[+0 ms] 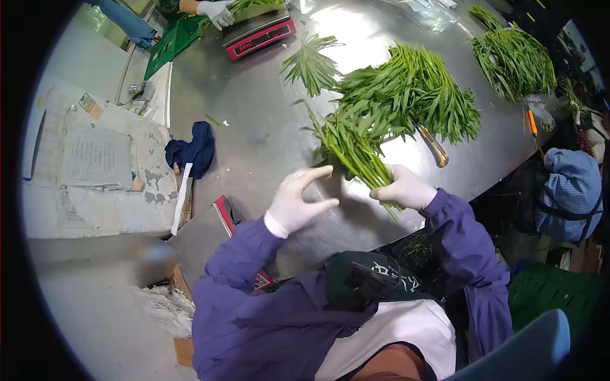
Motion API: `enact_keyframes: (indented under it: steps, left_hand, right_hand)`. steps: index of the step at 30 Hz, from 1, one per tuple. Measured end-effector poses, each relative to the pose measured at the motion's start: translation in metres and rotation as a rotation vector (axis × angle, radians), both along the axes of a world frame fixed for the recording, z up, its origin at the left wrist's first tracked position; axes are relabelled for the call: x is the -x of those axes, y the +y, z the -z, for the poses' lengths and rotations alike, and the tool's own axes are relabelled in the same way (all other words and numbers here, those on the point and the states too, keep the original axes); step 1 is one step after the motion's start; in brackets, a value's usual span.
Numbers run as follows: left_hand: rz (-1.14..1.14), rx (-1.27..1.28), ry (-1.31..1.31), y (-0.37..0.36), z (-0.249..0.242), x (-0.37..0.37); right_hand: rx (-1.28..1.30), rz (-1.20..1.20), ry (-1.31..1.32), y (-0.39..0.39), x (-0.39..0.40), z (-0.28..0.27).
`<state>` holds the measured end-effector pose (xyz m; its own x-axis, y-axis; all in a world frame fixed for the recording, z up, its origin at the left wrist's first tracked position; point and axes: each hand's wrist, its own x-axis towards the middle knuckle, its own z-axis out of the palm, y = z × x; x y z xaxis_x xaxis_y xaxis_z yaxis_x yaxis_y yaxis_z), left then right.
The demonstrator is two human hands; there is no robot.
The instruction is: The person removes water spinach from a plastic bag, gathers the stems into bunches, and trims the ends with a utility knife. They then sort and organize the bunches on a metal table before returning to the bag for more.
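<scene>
My right hand (407, 188), in a white glove, is closed round the stem ends of a bunch of leafy greens (348, 147). The bunch slants up and to the left over the metal table, its leaves pointing away from me. My left hand (298, 202), also gloved, is just left of the stems with thumb and fingers apart and nothing between them. Beyond the held bunch lies a large pile of the same greens (406, 89). A box cutter (433, 146) with a yellow-and-dark handle rests at the pile's near right edge.
A red scale (259, 39) stands at the far left, with a co-worker's gloved hand (216, 13) at greens on it. More greens (516, 63) lie at the right, near an orange-handled tool (532, 122). Dark blue cloth (192, 151) sits on the left edge of the metal table (254, 136).
</scene>
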<state>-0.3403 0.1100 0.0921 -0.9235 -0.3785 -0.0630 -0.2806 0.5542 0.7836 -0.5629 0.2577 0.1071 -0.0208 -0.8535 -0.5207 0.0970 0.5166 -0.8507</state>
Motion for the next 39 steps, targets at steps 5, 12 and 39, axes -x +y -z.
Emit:
enact_keyframes:
  steps: [5,12,39]
  left_hand:
    - [0.343,0.473,0.215,-0.014,-0.052,0.027]
    - [0.5,0.068,-0.273,-0.074,-0.043,0.037]
    - [-0.038,1.177,0.21,-0.204,0.131,0.173]
  right_hand:
    - [0.153,-0.601,0.007,-0.027,-0.003,-0.024]
    - [0.109,-0.563,-0.302,-0.054,-0.005,0.008]
    - [-0.219,1.18,0.492,0.279,-0.012,0.205]
